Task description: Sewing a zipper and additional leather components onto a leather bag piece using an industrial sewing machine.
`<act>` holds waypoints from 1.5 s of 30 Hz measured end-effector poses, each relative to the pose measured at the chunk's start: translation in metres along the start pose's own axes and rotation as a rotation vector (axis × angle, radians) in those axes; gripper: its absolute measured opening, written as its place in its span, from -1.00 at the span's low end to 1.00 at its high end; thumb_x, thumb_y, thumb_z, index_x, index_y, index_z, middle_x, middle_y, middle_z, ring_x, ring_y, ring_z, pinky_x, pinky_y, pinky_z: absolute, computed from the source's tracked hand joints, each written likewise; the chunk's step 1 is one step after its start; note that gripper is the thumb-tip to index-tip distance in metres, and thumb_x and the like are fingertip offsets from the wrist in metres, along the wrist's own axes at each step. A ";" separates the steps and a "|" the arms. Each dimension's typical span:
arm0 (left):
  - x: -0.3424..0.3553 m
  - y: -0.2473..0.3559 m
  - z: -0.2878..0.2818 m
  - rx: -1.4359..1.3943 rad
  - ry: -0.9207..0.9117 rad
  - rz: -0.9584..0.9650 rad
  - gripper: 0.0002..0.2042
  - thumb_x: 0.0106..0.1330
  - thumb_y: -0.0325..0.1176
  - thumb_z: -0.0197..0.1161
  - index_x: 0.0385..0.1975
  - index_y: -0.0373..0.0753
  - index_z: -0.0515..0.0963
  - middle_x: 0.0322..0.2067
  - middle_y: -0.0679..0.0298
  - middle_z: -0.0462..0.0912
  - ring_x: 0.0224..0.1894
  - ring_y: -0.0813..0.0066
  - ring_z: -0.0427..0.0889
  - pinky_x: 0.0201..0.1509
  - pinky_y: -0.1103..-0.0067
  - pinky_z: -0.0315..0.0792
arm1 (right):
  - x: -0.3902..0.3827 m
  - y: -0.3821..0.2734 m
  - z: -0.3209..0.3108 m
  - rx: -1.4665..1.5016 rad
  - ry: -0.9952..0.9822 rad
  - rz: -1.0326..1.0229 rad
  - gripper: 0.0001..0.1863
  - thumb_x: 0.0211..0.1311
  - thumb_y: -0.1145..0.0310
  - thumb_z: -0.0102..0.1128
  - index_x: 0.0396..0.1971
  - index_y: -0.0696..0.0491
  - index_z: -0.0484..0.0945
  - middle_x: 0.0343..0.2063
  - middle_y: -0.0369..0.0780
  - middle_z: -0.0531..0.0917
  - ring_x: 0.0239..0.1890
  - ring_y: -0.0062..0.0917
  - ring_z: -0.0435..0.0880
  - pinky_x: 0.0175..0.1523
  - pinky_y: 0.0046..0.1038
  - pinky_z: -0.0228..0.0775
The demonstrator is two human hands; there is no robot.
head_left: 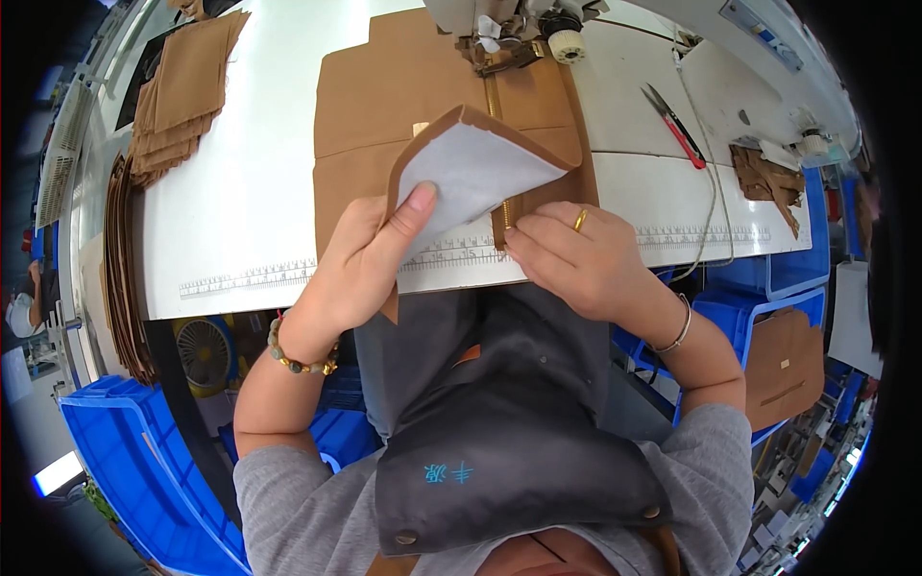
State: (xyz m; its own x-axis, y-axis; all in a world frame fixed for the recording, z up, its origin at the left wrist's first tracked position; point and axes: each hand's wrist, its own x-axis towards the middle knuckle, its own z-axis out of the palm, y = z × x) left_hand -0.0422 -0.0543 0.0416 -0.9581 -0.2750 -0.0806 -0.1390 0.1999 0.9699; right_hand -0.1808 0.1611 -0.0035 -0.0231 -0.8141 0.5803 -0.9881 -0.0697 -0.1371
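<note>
A brown fabric panel (360, 110) lies on the white sewing table, its far part under the sewing machine head (514, 24). My left hand (365, 250) grips the panel's near edge, thumb on top. That part is folded up and back, baring its white backing (471, 158). Down the panel runs a zipper (506, 213) with gold teeth, partly covered by the raised fold. With closed fingers, my right hand (576, 254) pinches the zipper's near end close to the table's front edge. Its fingertips partly hide that end.
Brown fabric pieces (182, 86) are stacked at the far left. Red-and-black thread snips (677, 130) and brown scraps (768, 182) lie on the right. A printed ruler (240, 278) runs along the front edge. Blue bins (144, 470) stand below on both sides.
</note>
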 end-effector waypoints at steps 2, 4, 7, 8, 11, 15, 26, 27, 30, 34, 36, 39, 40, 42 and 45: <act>-0.002 -0.001 0.000 -0.017 0.032 0.033 -0.54 0.70 -0.11 0.00 -0.14 -0.50 0.59 -0.35 0.24 0.66 -0.26 0.63 0.54 -0.11 0.56 0.48 | -0.004 -0.003 0.001 0.016 -0.038 0.007 -0.70 0.02 0.42 0.47 -0.20 0.17 0.70 -0.25 -0.19 0.71 -0.24 -0.33 0.73 -0.23 -0.38 0.64; -0.004 -0.001 0.000 0.133 -0.060 -0.196 -0.66 0.60 -0.23 0.14 -0.06 -0.48 0.61 -0.29 0.17 0.66 -0.21 0.48 0.61 -0.04 0.46 0.52 | -0.010 -0.007 0.005 0.010 -0.013 -0.019 -0.68 -0.04 0.39 0.34 -0.21 0.12 0.70 -0.22 -0.25 0.67 -0.18 -0.36 0.71 -0.21 -0.38 0.60; -0.011 -0.007 0.015 0.522 -0.094 0.389 -0.69 0.34 -0.43 0.30 0.04 -0.41 0.65 -0.19 0.11 0.63 -0.09 0.25 0.64 0.09 0.33 0.53 | -0.022 -0.014 0.012 0.189 0.096 0.134 -0.62 -0.05 0.35 0.38 -0.13 0.03 0.75 -0.12 -0.23 0.70 -0.09 -0.29 0.73 -0.14 -0.35 0.65; -0.014 -0.009 0.021 0.570 -0.087 0.504 -0.65 0.26 -0.48 0.34 0.06 -0.39 0.66 -0.16 0.10 0.63 -0.06 0.19 0.64 0.12 0.29 0.53 | -0.027 -0.016 0.014 0.197 0.093 0.130 -0.62 -0.05 0.35 0.38 -0.13 0.03 0.75 -0.12 -0.23 0.70 -0.09 -0.29 0.73 -0.14 -0.35 0.65; -0.020 -0.016 0.034 0.842 0.010 0.535 -0.48 0.02 -0.44 0.46 0.10 -0.25 0.72 -0.08 0.15 0.64 -0.04 0.15 0.60 0.06 0.34 0.50 | -0.037 -0.020 0.022 0.082 0.072 0.132 -0.58 -0.07 0.33 0.42 -0.09 -0.05 0.78 -0.03 -0.19 0.71 0.01 -0.24 0.73 -0.04 -0.29 0.68; -0.021 -0.021 0.041 0.863 0.059 0.572 -0.50 0.01 -0.43 0.46 0.07 -0.24 0.74 -0.10 0.18 0.65 -0.06 0.17 0.60 0.04 0.33 0.49 | -0.043 -0.020 0.027 0.061 0.132 0.057 -0.59 -0.10 0.33 0.43 -0.12 -0.04 0.80 0.00 -0.21 0.71 0.06 -0.26 0.72 0.02 -0.23 0.69; -0.020 -0.022 0.041 0.856 0.046 0.555 -0.50 0.02 -0.42 0.46 0.07 -0.21 0.75 -0.10 0.20 0.65 0.00 0.17 0.63 0.06 0.32 0.48 | -0.041 -0.021 0.027 0.043 0.160 0.059 -0.61 -0.05 0.33 0.49 -0.13 0.02 0.78 0.00 -0.22 0.71 0.06 -0.23 0.74 0.06 -0.21 0.70; -0.020 -0.021 0.041 0.858 0.042 0.557 -0.50 0.02 -0.42 0.46 0.07 -0.21 0.75 -0.10 0.20 0.65 0.00 0.17 0.63 0.06 0.32 0.48 | -0.042 -0.022 0.027 0.053 0.151 0.059 -0.61 -0.06 0.33 0.50 -0.13 0.03 0.78 0.00 -0.21 0.71 0.06 -0.23 0.74 0.06 -0.19 0.70; -0.022 -0.018 0.043 0.891 0.028 0.561 -0.44 -0.07 -0.44 0.40 0.08 -0.27 0.71 -0.01 0.17 0.64 0.13 0.11 0.60 0.23 0.21 0.46 | -0.044 -0.023 0.022 0.070 0.139 0.074 -0.64 -0.05 0.35 0.51 -0.17 0.06 0.76 -0.05 -0.18 0.71 0.02 -0.21 0.75 0.06 -0.17 0.70; -0.027 -0.013 0.042 1.018 -0.024 0.545 -0.35 0.04 -0.07 0.44 0.18 -0.24 0.67 0.19 0.14 0.63 0.27 0.09 0.58 0.34 0.13 0.39 | -0.047 -0.018 -0.009 0.147 0.134 0.046 -0.78 -0.01 0.43 0.46 -0.30 0.10 0.70 -0.24 -0.16 0.71 -0.14 -0.19 0.76 0.07 -0.18 0.69; -0.030 -0.011 0.042 1.050 -0.051 0.510 -0.29 0.13 0.14 0.44 0.21 -0.23 0.65 0.24 0.16 0.62 0.29 0.09 0.57 0.40 0.10 0.34 | -0.048 -0.009 -0.035 0.189 0.120 0.110 -0.81 0.01 0.45 0.44 -0.33 0.11 0.68 -0.29 -0.16 0.70 -0.20 -0.19 0.74 0.02 -0.20 0.68; -0.034 -0.009 0.042 1.038 -0.082 0.494 -0.20 0.20 0.32 0.34 0.24 -0.25 0.62 0.25 0.15 0.62 0.30 0.13 0.57 0.47 0.01 0.23 | -0.037 0.006 -0.048 0.208 0.120 0.240 -0.86 0.06 0.48 0.41 -0.35 0.12 0.66 -0.35 -0.16 0.69 -0.29 -0.20 0.70 -0.10 -0.23 0.64; -0.034 -0.010 0.042 1.056 -0.086 0.493 -0.19 0.22 0.34 0.30 0.25 -0.26 0.62 0.26 0.16 0.61 0.30 0.14 0.57 0.50 -0.01 0.19 | -0.031 0.010 -0.046 0.193 0.155 0.306 -0.87 0.09 0.49 0.39 -0.34 0.12 0.67 -0.36 -0.17 0.68 -0.32 -0.22 0.69 -0.16 -0.24 0.62; -0.035 -0.012 0.042 1.081 -0.090 0.500 -0.18 0.24 0.37 0.26 0.26 -0.26 0.61 0.26 0.17 0.61 0.31 0.15 0.57 0.52 -0.04 0.14 | -0.019 0.008 -0.035 0.222 0.086 0.307 -0.86 0.14 0.50 0.39 -0.29 0.14 0.67 -0.29 -0.18 0.68 -0.25 -0.24 0.68 -0.17 -0.26 0.56; -0.032 -0.019 0.043 1.135 -0.060 0.527 -0.33 0.30 0.17 0.34 0.23 -0.25 0.64 0.24 0.21 0.63 0.28 0.20 0.60 0.53 -0.02 0.16 | -0.003 -0.004 -0.012 0.212 0.000 0.316 -0.78 0.13 0.48 0.43 -0.20 0.15 0.68 -0.18 -0.18 0.66 -0.12 -0.26 0.67 -0.07 -0.28 0.57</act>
State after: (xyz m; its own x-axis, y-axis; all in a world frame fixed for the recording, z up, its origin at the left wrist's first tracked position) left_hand -0.0200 -0.0087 0.0156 -0.9685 0.1219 0.2170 0.1554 0.9772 0.1445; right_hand -0.1790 0.1709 0.0051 -0.3221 -0.8142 0.4830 -0.8787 0.0672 -0.4726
